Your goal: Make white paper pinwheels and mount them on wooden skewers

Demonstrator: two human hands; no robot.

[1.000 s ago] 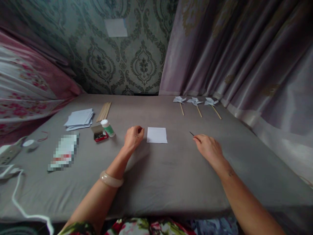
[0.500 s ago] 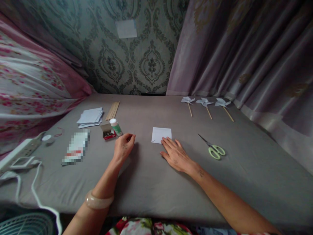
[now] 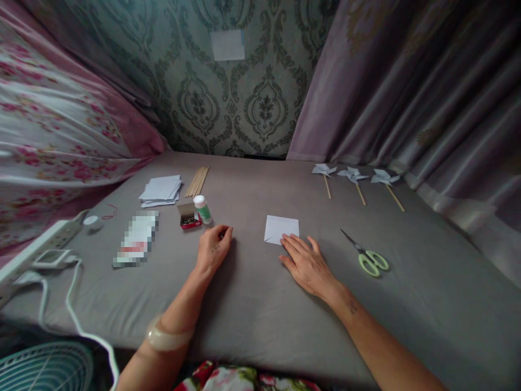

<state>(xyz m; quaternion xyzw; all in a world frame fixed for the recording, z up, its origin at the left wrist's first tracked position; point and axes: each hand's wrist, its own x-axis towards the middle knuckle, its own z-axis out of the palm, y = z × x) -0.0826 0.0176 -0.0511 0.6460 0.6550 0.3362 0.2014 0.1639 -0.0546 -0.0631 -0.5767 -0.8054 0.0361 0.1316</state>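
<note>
Paper square (image 3: 279, 228), centre: matt, smooth. Scissors (image 3: 360, 250), right of centre: metal blades, smooth plastic-looking handles. Pinwheels (image 3: 353, 175), upper right: paper, wooden sticks (image 3: 361, 194). Tabletop (image 3: 264, 315): matt cloth.

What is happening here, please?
A person's right hand touches a paper square; a cut seems to run in from its near-left corner. The left hand is curled near the bottle; I cannot tell if it holds anything. Scissors lie to the right, three pinwheels farther back.
</note>
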